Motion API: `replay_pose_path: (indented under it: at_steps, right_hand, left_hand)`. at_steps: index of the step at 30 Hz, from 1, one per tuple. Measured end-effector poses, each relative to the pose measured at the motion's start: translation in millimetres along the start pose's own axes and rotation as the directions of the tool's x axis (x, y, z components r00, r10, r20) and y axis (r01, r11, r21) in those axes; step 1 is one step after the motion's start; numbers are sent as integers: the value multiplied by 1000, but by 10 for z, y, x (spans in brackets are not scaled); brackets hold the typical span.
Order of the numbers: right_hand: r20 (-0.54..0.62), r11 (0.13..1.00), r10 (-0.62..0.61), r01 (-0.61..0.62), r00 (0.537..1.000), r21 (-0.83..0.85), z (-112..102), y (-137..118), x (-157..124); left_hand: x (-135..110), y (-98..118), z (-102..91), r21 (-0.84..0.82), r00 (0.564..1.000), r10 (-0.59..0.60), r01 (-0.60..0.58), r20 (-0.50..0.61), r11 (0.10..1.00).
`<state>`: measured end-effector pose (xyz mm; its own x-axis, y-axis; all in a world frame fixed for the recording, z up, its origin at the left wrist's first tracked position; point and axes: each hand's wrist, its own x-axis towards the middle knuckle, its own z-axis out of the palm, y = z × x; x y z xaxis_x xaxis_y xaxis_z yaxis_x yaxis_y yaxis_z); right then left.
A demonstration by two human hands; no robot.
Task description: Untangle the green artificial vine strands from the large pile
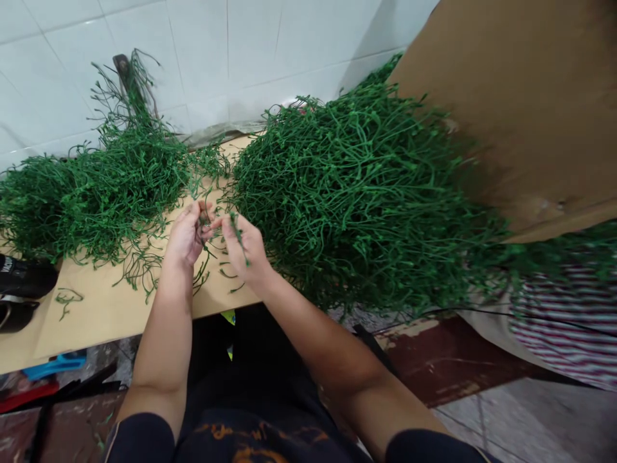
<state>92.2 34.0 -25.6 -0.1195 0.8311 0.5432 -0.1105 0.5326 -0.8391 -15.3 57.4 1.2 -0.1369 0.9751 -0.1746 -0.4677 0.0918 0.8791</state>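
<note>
My left hand (187, 233) and my right hand (245, 247) meet above a tan cardboard work surface (106, 302). Both pinch thin green plastic stems (212, 226) between closed fingers. One short green sprig (238, 233) lies along my right fingers. A big heap of the same green stems (357, 193) spreads just right of my hands. A second, flatter heap (96, 186) lies to the left. A few loose sprigs (139, 270) are scattered on the cardboard below my left wrist.
A large brown cardboard sheet (525, 96) leans at the upper right over the big heap. White tiled wall (216, 51) stands behind. A black object (24, 276) sits at the left edge, blue and red things (53, 368) below it. Striped cloth (569, 321) lies at the right.
</note>
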Motion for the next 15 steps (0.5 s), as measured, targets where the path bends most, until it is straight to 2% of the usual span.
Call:
replay_pose_path:
  at_steps: [2, 4, 7, 10, 15]
  right_hand:
    - [-57, 983, 141, -133, 988, 127, -50, 6, 49]
    - [-106, 936, 274, -239, 956, 259, -88, 8, 91]
    - [-117, 837, 411, -324, 904, 441, -100, -11, 119]
    - [-60, 768, 440, -341, 896, 543, -90, -42, 122]
    - [-33, 724, 439, -332, 898, 605, -93, -57, 124]
  left_hand:
    - [-21, 8, -51, 23, 995, -33, 31, 94, 999]
    - [-42, 7, -85, 36, 981, -43, 36, 188, 999]
    - [-64, -6, -87, 34, 965, -24, 16, 260, 999]
    - [-65, -27, -66, 12, 975, -2, -1, 221, 1000]
    - [-59, -46, -59, -5, 980, 9, -8, 200, 1000]
